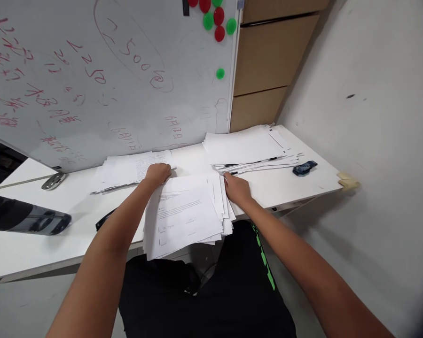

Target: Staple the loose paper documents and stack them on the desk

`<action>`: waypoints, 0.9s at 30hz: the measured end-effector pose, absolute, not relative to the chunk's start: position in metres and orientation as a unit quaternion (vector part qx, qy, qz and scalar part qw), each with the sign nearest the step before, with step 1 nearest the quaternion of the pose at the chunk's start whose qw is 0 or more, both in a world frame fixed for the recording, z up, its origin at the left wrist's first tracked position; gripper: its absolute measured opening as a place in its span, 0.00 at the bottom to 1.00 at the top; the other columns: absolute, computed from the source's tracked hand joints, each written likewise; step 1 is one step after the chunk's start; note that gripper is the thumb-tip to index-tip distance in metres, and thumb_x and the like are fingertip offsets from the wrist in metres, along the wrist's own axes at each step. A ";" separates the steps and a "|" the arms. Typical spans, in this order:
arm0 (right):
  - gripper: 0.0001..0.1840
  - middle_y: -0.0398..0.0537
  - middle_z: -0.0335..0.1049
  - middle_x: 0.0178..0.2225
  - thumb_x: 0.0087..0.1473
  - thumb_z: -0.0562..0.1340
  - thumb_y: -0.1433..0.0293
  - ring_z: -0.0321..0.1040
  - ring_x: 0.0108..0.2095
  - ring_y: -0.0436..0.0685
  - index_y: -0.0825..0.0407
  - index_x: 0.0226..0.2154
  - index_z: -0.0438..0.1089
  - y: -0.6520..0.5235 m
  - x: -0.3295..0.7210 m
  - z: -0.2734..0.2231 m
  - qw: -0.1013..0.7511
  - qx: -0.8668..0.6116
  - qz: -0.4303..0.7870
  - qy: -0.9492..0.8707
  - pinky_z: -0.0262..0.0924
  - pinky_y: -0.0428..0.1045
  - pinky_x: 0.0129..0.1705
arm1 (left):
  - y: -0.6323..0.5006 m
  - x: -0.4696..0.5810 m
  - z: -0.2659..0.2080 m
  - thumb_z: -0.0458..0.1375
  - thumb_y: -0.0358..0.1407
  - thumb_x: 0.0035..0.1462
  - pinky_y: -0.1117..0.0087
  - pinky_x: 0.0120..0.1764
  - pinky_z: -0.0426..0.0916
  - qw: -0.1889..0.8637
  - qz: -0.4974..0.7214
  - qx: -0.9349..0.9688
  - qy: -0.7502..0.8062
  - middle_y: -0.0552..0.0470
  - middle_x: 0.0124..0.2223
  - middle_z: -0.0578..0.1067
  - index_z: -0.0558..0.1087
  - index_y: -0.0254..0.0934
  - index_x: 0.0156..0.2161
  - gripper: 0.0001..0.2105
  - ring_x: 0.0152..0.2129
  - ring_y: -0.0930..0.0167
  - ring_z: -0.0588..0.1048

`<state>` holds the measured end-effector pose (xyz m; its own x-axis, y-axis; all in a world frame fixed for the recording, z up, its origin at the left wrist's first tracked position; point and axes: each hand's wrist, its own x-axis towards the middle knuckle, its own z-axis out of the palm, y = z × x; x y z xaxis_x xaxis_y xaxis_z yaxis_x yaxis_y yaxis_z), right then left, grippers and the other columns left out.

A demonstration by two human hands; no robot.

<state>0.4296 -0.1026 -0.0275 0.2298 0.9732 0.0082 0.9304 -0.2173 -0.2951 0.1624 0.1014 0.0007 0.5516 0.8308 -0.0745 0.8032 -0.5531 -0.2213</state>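
Note:
A thick stack of printed papers (183, 216) lies in front of me, its near part jutting over the table edge and its right-hand sheets uneven. My right hand (237, 188) is closed on the far right edge of this stack, thumb uppermost. At the stack's far left corner my left hand (158, 173) is closed, its fingertips mostly hidden. It also overlaps the right end of a flatter paper pile (121, 170). Behind my right hand lies another large, loosely fanned paper pile (245, 148), blank sides mostly up.
A whiteboard (134, 94) with red writing and round magnets stands behind the white table (313, 141). Cardboard boxes (268, 56) are stacked beside it. A dark bottle (28, 216) lies at left, near a computer mouse (54, 180). A dark blue object (304, 168) sits at right.

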 end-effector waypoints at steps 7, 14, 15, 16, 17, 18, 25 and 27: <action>0.18 0.53 0.76 0.38 0.68 0.45 0.63 0.71 0.37 0.60 0.53 0.49 0.64 -0.102 0.430 -0.027 0.134 -0.775 0.087 -0.612 0.49 0.49 0.33 | 0.112 0.147 0.002 0.53 0.38 0.54 0.68 0.33 0.63 -0.033 -0.125 -0.798 -0.589 0.45 0.35 0.79 0.76 0.38 0.35 0.10 0.33 0.63 0.75; 0.18 0.55 0.76 0.39 0.68 0.45 0.65 0.72 0.38 0.60 0.53 0.50 0.65 -0.104 0.428 -0.023 0.134 -0.772 0.084 -0.616 0.52 0.49 0.36 | 0.103 0.131 0.031 0.55 0.38 0.48 0.69 0.33 0.67 -0.219 -0.326 -0.681 -0.618 0.49 0.27 0.77 0.75 0.35 0.30 0.10 0.26 0.69 0.73; 0.18 0.55 0.76 0.39 0.68 0.46 0.65 0.72 0.38 0.60 0.54 0.50 0.65 -0.105 0.427 -0.023 0.134 -0.772 0.081 -0.616 0.52 0.49 0.36 | 0.099 0.132 0.040 0.56 0.38 0.48 0.69 0.34 0.68 -0.239 -0.353 -0.675 -0.603 0.49 0.28 0.77 0.76 0.34 0.30 0.10 0.27 0.69 0.74; 0.18 0.55 0.76 0.38 0.68 0.46 0.65 0.72 0.38 0.60 0.54 0.49 0.65 -0.105 0.427 -0.023 0.135 -0.773 0.078 -0.615 0.52 0.49 0.36 | 0.093 0.132 0.050 0.56 0.39 0.48 0.69 0.36 0.69 -0.260 -0.379 -0.668 -0.585 0.49 0.29 0.78 0.76 0.34 0.32 0.11 0.28 0.69 0.75; 0.17 0.55 0.76 0.38 0.67 0.46 0.65 0.72 0.38 0.60 0.54 0.49 0.65 -0.105 0.426 -0.023 0.136 -0.774 0.076 -0.614 0.52 0.49 0.36 | 0.087 0.133 0.060 0.57 0.39 0.48 0.68 0.37 0.70 -0.282 -0.404 -0.662 -0.565 0.49 0.30 0.78 0.76 0.33 0.33 0.11 0.29 0.69 0.75; 0.18 0.55 0.76 0.38 0.67 0.46 0.65 0.72 0.38 0.60 0.54 0.49 0.66 -0.106 0.425 -0.023 0.139 -0.774 0.075 -0.613 0.52 0.48 0.35 | 0.078 0.135 0.071 0.58 0.39 0.48 0.67 0.38 0.71 -0.305 -0.426 -0.656 -0.543 0.49 0.30 0.78 0.76 0.32 0.34 0.11 0.30 0.69 0.76; 0.21 0.55 0.77 0.40 0.67 0.46 0.64 0.72 0.42 0.60 0.54 0.47 0.71 -0.119 0.429 -0.012 0.256 -0.756 0.090 -0.596 0.57 0.49 0.42 | -0.011 0.136 0.155 0.62 0.42 0.52 0.61 0.44 0.74 -0.398 -0.544 -0.623 -0.396 0.51 0.32 0.77 0.73 0.33 0.36 0.13 0.33 0.70 0.78; 0.23 0.57 0.75 0.45 0.66 0.46 0.61 0.70 0.48 0.60 0.53 0.48 0.70 -0.137 0.422 -0.005 0.387 -0.724 0.080 -0.565 0.59 0.51 0.48 | -0.040 0.128 0.169 0.61 0.43 0.53 0.62 0.45 0.74 -0.407 -0.586 -0.594 -0.372 0.52 0.33 0.76 0.72 0.35 0.37 0.12 0.35 0.70 0.78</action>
<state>0.4219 -0.1373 -0.0045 0.3494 0.8800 0.3216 0.7565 -0.0624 -0.6510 0.1277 -0.0399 0.1690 0.0372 0.9186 0.3935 -0.0339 -0.3924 0.9192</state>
